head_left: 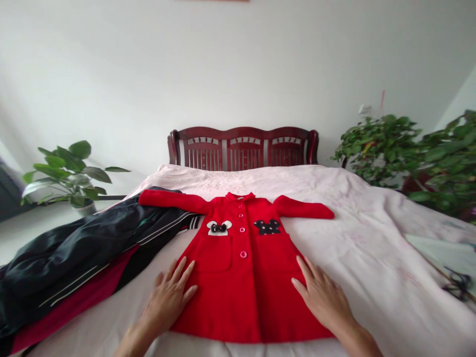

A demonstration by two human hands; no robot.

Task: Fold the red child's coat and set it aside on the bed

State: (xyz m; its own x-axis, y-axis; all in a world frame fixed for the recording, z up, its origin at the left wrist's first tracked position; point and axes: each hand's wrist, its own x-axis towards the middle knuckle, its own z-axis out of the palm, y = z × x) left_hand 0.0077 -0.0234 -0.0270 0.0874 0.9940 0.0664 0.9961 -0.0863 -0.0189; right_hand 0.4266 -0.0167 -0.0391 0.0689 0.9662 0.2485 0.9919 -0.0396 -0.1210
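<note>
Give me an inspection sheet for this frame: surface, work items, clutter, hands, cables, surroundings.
Surface: bed with pale pink cover, lightly creased.
Work items: red coat laid flat, front up, buttoned, sleeves spread.
Clutter: dark garments heaped left of the coat, under its sleeve; a small dark object at the right edge, unclear.
Hands: left hand and right hand both open, palms flat on the coat's lower hem sides.
Cables: nothing seen.
Surroundings: wooden headboard, white wall, potted plant left, leafy plants right.
</note>
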